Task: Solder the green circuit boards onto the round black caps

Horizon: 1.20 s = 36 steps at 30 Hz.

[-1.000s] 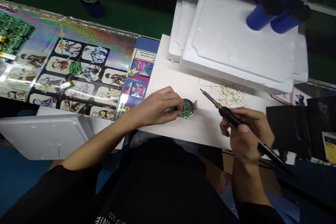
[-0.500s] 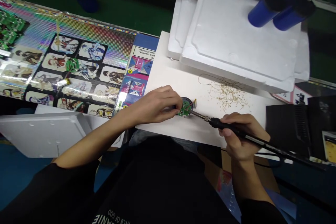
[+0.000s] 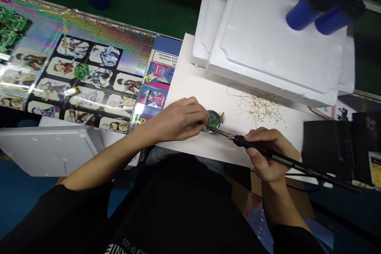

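Observation:
A green circuit board (image 3: 213, 121) rests in a round dark-rimmed part on the white sheet (image 3: 190, 71), with small wires at its right side. My left hand (image 3: 187, 120) is closed in a pinch at the board's left edge; what lies between the fingertips is hidden. In my right hand (image 3: 270, 151) is a black-handled soldering iron (image 3: 253, 145), gripped like a pen. Its metal tip reaches the lower part of the board.
White foam trays (image 3: 276, 51) are stacked at the back right, bearing blue cylinders (image 3: 302, 14). Small yellowish bits (image 3: 262, 109) and a thin wire loop lie beyond the board. More green boards (image 3: 12, 27) sit at far left. A black box (image 3: 326, 147) stands at right.
My right hand has moved slightly left with the soldering iron, and its tip has shifted left over the board. My left hand keeps its pinch at the board's edge.

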{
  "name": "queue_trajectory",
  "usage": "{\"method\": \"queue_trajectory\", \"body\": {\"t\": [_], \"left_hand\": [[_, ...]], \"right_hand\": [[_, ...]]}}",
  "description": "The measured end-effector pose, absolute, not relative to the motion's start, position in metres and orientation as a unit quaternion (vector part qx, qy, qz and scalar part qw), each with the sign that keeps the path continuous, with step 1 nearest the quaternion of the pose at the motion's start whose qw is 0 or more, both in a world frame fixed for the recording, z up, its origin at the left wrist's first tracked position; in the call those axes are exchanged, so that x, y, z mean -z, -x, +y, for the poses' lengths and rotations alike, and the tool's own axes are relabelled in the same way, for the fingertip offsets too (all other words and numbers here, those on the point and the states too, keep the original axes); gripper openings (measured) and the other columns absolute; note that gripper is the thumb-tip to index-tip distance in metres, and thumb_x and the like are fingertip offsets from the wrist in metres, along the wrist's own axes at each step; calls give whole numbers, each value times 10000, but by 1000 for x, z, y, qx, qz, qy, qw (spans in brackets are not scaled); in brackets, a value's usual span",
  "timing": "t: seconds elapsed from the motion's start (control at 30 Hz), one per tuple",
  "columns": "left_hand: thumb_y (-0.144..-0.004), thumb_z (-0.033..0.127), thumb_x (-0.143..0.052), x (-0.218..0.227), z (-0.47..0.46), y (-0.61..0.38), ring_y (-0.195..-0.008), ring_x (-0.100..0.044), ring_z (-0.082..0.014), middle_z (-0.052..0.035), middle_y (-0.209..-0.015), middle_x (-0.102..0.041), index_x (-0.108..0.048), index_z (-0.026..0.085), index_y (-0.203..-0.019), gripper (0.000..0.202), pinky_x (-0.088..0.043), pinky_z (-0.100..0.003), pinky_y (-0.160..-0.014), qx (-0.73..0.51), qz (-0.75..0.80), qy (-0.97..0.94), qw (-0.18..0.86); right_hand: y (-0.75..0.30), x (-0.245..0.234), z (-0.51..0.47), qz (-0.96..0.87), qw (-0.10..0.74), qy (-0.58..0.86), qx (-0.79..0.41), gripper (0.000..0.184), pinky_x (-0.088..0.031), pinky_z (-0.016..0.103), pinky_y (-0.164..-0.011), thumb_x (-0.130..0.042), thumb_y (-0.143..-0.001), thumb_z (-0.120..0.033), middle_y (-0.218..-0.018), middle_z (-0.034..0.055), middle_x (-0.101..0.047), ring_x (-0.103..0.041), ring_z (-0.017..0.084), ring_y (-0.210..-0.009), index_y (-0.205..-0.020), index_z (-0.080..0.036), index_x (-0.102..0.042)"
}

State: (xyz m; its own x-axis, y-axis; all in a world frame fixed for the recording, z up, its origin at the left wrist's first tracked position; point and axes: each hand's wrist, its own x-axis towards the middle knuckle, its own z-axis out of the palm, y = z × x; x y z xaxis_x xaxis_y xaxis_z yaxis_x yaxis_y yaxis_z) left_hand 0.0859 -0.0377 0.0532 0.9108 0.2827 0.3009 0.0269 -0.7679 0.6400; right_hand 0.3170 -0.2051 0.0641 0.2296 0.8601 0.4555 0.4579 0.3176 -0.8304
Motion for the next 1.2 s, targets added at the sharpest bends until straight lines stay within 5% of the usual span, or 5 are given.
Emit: {"method": "queue_trajectory", "body": {"t": [0.7, 1.07, 1.2], "left_hand": [[-1030, 167, -560, -56, -40, -87, -994, -644, -234, -69, -1061, -786, -668, 196, -1027, 111, -516, -363, -878, -184, 91, -930, 304], [-1039, 175, -544, -54, -39, -87, -985, -642, -232, -75, -1071, -790, -669, 195, -1036, 127, -512, -371, -883, -185, 85, -930, 305], [-1043, 174, -545, -54, -39, -87, -985, -645, -229, -72, -1074, -789, -674, 187, -1041, 129, -516, -366, -893, -192, 85, -930, 303]], "right_hand": [[-321, -75, -203, -621, 502, 574, -183, 98, -474, 253, -417, -761, -873, -228, -765, 31, -758, -674, 161, -540, -970, -218, -761], [-325, -68, -212, -502, 638, 581, -53, 158, -416, 308, -353, -836, -832, -337, -719, 28, -701, -604, 184, -486, -918, -214, -787], [-309, -73, -212, -483, 653, 583, -33, 280, -483, 305, -351, -772, -984, -468, -800, 28, -745, -683, 197, -489, -1130, -230, -756]]}}
